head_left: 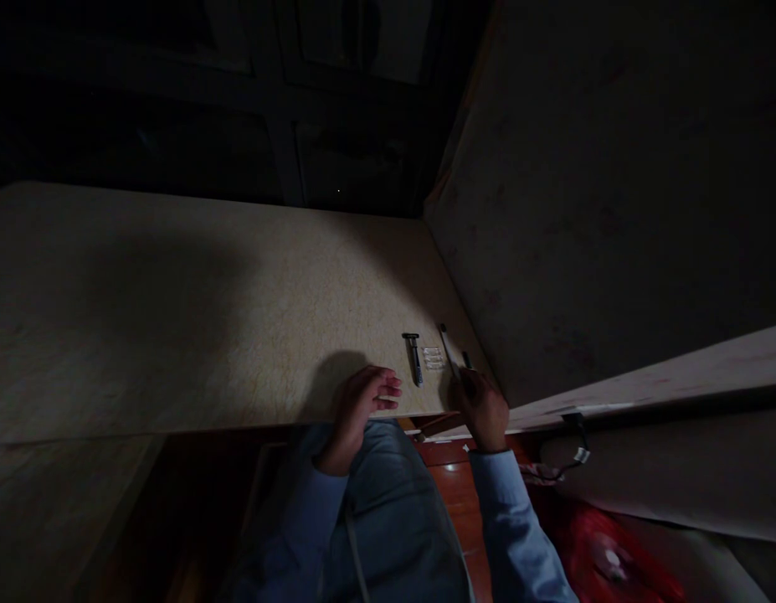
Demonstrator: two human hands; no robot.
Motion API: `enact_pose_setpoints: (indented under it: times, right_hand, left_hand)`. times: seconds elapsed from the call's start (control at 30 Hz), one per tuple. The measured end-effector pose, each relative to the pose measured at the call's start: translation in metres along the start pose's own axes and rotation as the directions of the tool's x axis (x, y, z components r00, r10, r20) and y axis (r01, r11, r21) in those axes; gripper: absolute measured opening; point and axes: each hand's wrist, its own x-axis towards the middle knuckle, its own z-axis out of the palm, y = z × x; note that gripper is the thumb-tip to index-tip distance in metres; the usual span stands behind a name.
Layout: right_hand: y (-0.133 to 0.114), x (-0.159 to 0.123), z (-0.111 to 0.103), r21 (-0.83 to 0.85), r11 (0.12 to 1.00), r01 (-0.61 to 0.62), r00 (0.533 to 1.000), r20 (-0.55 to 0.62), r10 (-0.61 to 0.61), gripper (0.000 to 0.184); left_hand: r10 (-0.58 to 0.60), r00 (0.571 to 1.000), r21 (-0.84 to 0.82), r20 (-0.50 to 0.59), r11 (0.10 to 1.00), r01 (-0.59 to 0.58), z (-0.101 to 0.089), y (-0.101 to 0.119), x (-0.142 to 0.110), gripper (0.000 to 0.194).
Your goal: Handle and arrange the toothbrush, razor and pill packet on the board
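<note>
My left hand (pixel 367 397) is at the counter's front edge with its fingers loosely bent and apart, holding nothing. A T-shaped razor (pixel 415 358) lies just beyond its fingertips to the right. Beside the razor is a small clear ribbed plastic piece (pixel 434 358). My right hand (pixel 485 410) is closed at the counter's right end; its fingertips are in shadow. A slim stick with a dark tip (pixel 449 345) runs up from those fingers. A short dark object (pixel 467 360) pokes out just above them. What exactly the fingers grip is hidden.
The pale marbled counter (pixel 287 293) stretches far left and meets a wall (pixel 588 209) close on the right. Dark window panes (pixel 192 151) are behind it. Below the right forearm are a red bag (pixel 614 557) and a black cable (pixel 579 435).
</note>
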Motion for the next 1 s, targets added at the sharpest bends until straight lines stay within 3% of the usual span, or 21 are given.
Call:
enact_pose_setpoints:
  times: [0.13, 0.23, 0.33, 0.4, 0.53, 0.63, 0.8, 0.9, 1.0]
  right_hand:
    - [0.000, 0.000, 0.000, -0.008, 1.000, 0.014, 1.000, -0.004, -0.014, 0.032]
    - [0.001, 0.000, 0.001, -0.014, 1.000, 0.021, 1.000, 0.000, -0.021, 0.033]
    - [0.002, 0.001, 0.001, -0.018, 1.000, 0.023, 1.000, 0.005, -0.023, 0.033]
    - [0.002, 0.001, 0.002, -0.023, 0.999, 0.029, 1.000, -0.004, -0.029, 0.033]
    - [0.002, 0.000, 0.002, -0.037, 0.999, 0.020, 1.000, 0.000, -0.020, 0.035]
    - [0.001, 0.001, 0.001, -0.040, 0.999, 0.013, 1.000, 0.017, -0.012, 0.036]
    - [0.000, 0.001, 0.000, -0.042, 0.999, -0.004, 1.000, 0.030, 0.005, 0.034]
    - [-0.001, 0.002, -0.002, -0.040, 0.999, -0.004, 0.999, 0.042, 0.006, 0.034]
    - [-0.001, 0.002, -0.002, -0.035, 0.999, -0.011, 0.998, 0.054, 0.013, 0.034]
  left_hand:
    - [0.113, 0.993, 0.146, -0.026, 0.983, -0.108, 0.016, -0.001, 0.024, 0.025]
    - [0.225, 0.974, 0.356, -0.032, 0.913, -0.199, 0.026, -0.006, 0.040, 0.015]
    - [0.348, 0.937, 0.647, -0.006, 0.716, -0.262, 0.035, -0.008, 0.046, 0.020]
    - [0.368, 0.929, 0.794, 0.038, 0.553, -0.252, 0.043, -0.005, 0.046, 0.023]
    - [0.277, 0.959, 0.948, 0.066, 0.281, -0.146, 0.057, 0.006, 0.047, 0.031]
    - [0.219, 0.974, 0.979, 0.053, 0.179, -0.094, 0.064, 0.011, 0.051, 0.035]
    - [0.227, 0.973, 0.985, 0.049, 0.152, -0.085, 0.064, 0.006, 0.057, 0.032]
    - [0.253, 0.967, 0.974, 0.034, 0.209, -0.089, 0.057, 0.000, 0.059, 0.026]
    - [0.297, 0.954, 0.938, 0.031, 0.320, -0.130, 0.050, -0.004, 0.060, 0.022]
